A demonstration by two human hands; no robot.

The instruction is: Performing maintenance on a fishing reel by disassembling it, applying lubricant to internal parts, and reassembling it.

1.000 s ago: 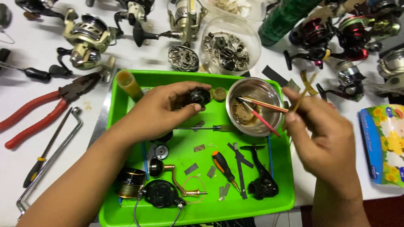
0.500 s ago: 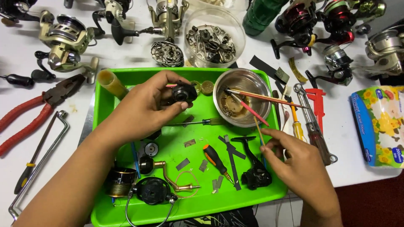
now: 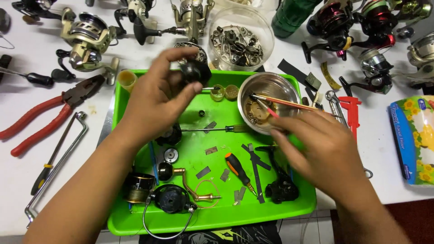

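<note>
My left hand [image 3: 156, 97] holds a small black round reel part [image 3: 193, 71] above the far edge of the green tray [image 3: 212, 216]. My right hand [image 3: 323, 151] hovers palm down over the tray's right side, fingers by the near rim of a metal bowl [image 3: 270, 88]; I cannot tell if it grips anything. The bowl holds small brass parts and brushes with red and orange handles [image 3: 289, 103]. On the tray lie a thin screwdriver [image 3: 212, 129], an orange-and-black screwdriver [image 3: 238, 168], a black reel body [image 3: 280, 187], a spool [image 3: 138, 186] and a handle [image 3: 192, 187].
Red-handled pliers [image 3: 43, 119] and a bent metal wrench [image 3: 56, 160] lie left of the tray. Several fishing reels [image 3: 86, 43] line the far table. A clear tub of metal parts [image 3: 239, 38], a green bottle [image 3: 294, 16], red calipers [image 3: 350, 113] and a tissue pack [image 3: 416, 140] stand right.
My left hand has lifted the black part up toward the tray's far edge. My right hand has moved from the tray's right side up to the bowl's near rim.
</note>
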